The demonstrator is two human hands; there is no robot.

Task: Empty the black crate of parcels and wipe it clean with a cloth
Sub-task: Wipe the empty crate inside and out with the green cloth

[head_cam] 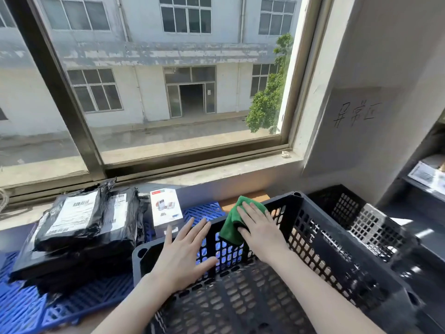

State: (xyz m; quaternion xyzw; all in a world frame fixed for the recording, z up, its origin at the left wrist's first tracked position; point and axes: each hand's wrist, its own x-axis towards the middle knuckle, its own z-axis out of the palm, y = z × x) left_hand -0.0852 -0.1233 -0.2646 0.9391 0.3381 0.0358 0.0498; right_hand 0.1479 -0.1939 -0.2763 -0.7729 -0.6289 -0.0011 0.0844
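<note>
Right hand (260, 233) presses a cloth (232, 226) flat against the crate (240, 307) wall; left hand (184, 253), fingers spread, braces it. Parcels (79, 227) lie further left. Hard wiping could tip the crate.

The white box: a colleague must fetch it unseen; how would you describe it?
Below the big window, blue pallets lie left of the black crate. On them, the white box sits between the crate and the stacked black bags. It alone is a rigid white carton with a product picture.
</note>
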